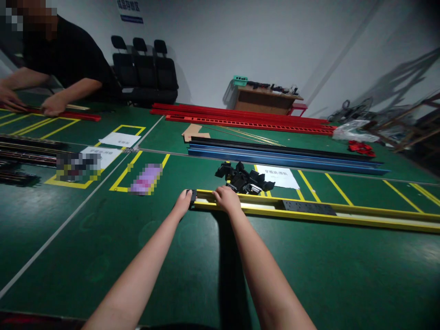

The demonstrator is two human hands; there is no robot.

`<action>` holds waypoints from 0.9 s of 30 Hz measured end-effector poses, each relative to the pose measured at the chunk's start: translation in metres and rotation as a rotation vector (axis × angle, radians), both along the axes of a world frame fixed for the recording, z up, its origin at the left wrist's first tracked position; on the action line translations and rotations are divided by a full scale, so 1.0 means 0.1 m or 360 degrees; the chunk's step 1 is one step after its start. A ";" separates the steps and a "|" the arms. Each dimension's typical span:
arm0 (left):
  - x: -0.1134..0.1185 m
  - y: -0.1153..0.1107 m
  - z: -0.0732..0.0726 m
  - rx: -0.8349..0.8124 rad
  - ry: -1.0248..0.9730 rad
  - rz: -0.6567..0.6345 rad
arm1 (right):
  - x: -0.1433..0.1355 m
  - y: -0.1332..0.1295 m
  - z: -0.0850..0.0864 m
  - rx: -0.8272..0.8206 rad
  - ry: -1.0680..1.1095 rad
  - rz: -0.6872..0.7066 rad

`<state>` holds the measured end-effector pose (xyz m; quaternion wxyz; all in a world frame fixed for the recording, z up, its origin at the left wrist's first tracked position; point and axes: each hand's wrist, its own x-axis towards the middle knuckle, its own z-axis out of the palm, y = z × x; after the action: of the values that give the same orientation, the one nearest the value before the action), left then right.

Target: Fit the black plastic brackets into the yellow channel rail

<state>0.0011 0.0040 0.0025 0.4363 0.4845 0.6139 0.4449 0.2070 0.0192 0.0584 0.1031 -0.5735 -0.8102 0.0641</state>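
A long yellow channel rail (309,218) lies across the green table, running to the right edge of the view. At its left end, my left hand (183,203) is closed on a small black end piece (193,198). My right hand (227,199) grips the rail a little further right, fingers over its far wall. Inside the channel, right of my right hand, sits a flat black block (307,207). Just behind the rail is a pile of black plastic parts (242,178), beside a white printed sheet (279,177).
Blue rails (275,159) and red rails (240,118) lie further back. A purple item (147,178) sits to the left. Dark rails (30,150) are at the far left, near a person (65,59) handling a red strip. A wooden desk (263,100) stands by the wall.
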 end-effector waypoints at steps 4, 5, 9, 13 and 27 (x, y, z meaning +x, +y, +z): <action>0.00 0.03 -0.01 0.0020 0.0135 -0.0055 | 0.00 0.00 -0.01 0.0003 0.0002 -0.0002; 0.01 0.03 0.00 0.0015 0.0152 -0.0070 | 0.00 0.00 -0.01 0.0002 0.0004 -0.0002; 0.08 -0.01 -0.01 -0.0014 0.0227 0.0065 | 0.01 -0.01 -0.01 0.0010 0.0022 -0.0019; 0.19 -0.10 -0.04 0.0138 0.0119 0.0347 | 0.01 -0.02 0.01 0.0008 0.0033 -0.0024; 0.25 -0.12 0.02 0.0117 -0.0036 -0.0107 | -0.03 -0.06 0.10 -0.0092 0.0018 -0.0061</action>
<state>0.0258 -0.0076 0.0041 0.4399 0.5155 0.5756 0.4577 0.2037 0.0133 0.0679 0.0922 -0.5913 -0.7963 0.0888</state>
